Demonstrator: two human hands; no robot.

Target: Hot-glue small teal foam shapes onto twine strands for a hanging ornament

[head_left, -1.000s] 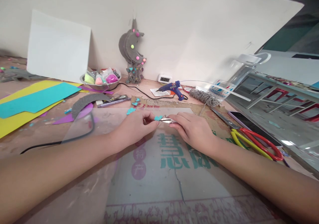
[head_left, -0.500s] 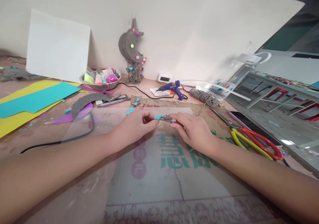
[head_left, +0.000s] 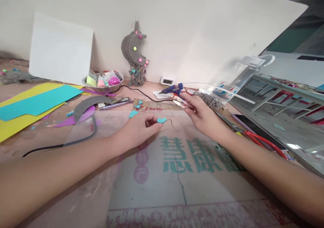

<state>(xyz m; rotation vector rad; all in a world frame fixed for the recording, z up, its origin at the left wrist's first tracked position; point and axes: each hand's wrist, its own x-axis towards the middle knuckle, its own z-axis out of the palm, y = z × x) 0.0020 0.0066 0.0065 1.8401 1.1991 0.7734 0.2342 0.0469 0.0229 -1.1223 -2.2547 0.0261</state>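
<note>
While L hand (head_left: 141, 128) pinches the turq. heart (head_left: 161, 120), fingertips together, & R hand (head_left: 202, 116) grips a silver tool (head_left: 179, 102) (blurry), R fingers straying fwd could prob. knock the glue gun (head_left: 173, 89).

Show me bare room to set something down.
The near part of the translucent plastic sheet, between left forearm and right forearm, looks mostly open except for a thin dark line. Crowded: past the right hand, the blue pistol-shaped glue gun and grey yarn bundle; past the left hand, small turquoise cutouts.

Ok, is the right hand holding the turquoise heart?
No, the left hand pinches the turquoise heart, while the right hand is apart from it, near the blue glue gun.
</note>
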